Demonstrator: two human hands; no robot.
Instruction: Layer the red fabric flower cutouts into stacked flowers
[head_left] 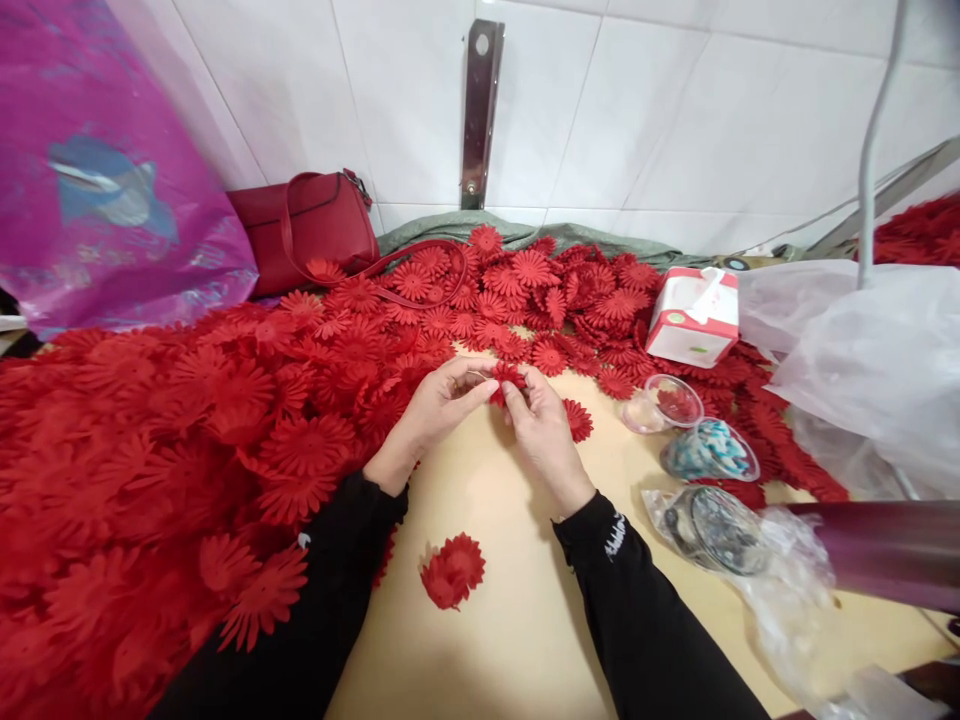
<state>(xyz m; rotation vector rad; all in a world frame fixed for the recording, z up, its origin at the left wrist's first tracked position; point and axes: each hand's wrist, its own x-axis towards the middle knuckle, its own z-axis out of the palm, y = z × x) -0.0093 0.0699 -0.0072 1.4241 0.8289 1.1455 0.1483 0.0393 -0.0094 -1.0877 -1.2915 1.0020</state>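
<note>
Between the fingertips of both hands, above the middle of the table, is a small red artificial flower (508, 376). My left hand (448, 395) pinches its left side with thumb and forefinger. From the right, my right hand (541, 420) grips the same flower, its thumb on the front. Fingers cover part of it. Just right of my right hand lies a flat red petal piece (577, 421). Nearer to me on the tabletop (480, 660) rests a cupped red flower (453, 572).
A large heap of red petal pieces (135, 450) spreads left and back. A red handbag (315, 235) and purple bag (112, 190) stand behind. On the right are a tissue box (686, 335), a tub of blue-white pieces (705, 452), a black coil in plastic (712, 530) and a purple cylinder (885, 550).
</note>
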